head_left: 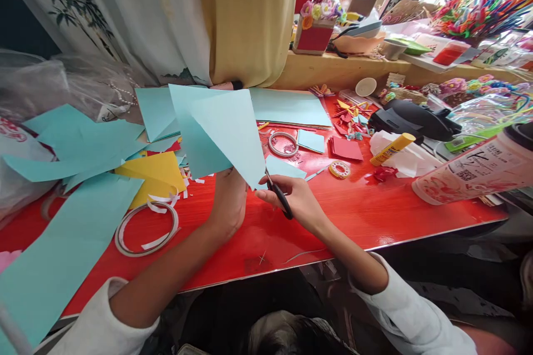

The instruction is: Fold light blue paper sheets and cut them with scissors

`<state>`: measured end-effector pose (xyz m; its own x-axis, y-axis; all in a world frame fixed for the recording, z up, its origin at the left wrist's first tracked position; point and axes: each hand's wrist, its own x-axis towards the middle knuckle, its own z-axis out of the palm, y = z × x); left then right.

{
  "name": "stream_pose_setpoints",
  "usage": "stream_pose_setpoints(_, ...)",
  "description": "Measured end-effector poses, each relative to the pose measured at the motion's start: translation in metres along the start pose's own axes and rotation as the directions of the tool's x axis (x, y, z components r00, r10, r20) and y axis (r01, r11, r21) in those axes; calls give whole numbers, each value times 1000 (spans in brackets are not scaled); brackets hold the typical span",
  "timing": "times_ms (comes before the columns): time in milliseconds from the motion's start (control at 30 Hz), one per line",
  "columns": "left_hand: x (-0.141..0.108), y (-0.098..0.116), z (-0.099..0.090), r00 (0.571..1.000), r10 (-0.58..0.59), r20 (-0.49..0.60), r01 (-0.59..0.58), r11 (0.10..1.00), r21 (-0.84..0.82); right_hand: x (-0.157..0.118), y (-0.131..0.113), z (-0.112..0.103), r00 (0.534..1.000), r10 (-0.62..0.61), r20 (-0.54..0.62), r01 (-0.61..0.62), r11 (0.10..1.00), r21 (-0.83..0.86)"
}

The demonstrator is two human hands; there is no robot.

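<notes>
A large sheet of light blue paper [233,122], bent over into a fold, is held up above the red table. My left hand [229,199] grips its lower edge from beneath, with the fingertips hidden behind the sheet. In my right hand [297,199] is a pair of scissors [283,197] with black handles. The blades meet the paper near its lower right corner. My right thumb and fingers wrap round the handles. More blue sheets [287,105] lie flat behind the held one.
Blue offcuts [83,144], yellow paper [160,175] and a big tape roll [145,227] lie to the left. Right of my hands are red paper squares [346,148], a small tape roll [339,170], a glue stick [391,148] and a pink cup [478,166]. The table's front edge [266,270] runs below my forearms.
</notes>
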<state>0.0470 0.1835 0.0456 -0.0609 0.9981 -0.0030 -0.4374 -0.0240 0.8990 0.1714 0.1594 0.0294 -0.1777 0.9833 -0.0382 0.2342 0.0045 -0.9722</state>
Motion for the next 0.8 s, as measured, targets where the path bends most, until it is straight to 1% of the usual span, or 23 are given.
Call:
stream_pose_setpoints(100,1,-3,-1,999,0,47,5,996,-95,0,-1,-1,1000,23,-16,-22,999,29)
stream_pose_setpoints(200,2,-8,-3,997,-10,75,19,992,-122,0,-3,-2,999,40,-23,-39,998,56)
stream_pose_setpoints(367,2,-8,-3,998,-44,43,49,991,-123,0,-3,-4,999,54,5,-54,994,93)
stream_pose_setpoints(500,0,-5,-2,999,-40,35,44,992,-119,0,0,-7,999,28,31,-32,987,156)
stream_pose_setpoints(667,0,-4,-5,999,-42,-21,41,997,-69,-1,1,-9,999,36,14,-38,982,184)
stream_pose_setpoints(800,2,-4,-7,1000,-24,-18,23,997,-69,-1,2,-10,999,43,12,-44,982,181)
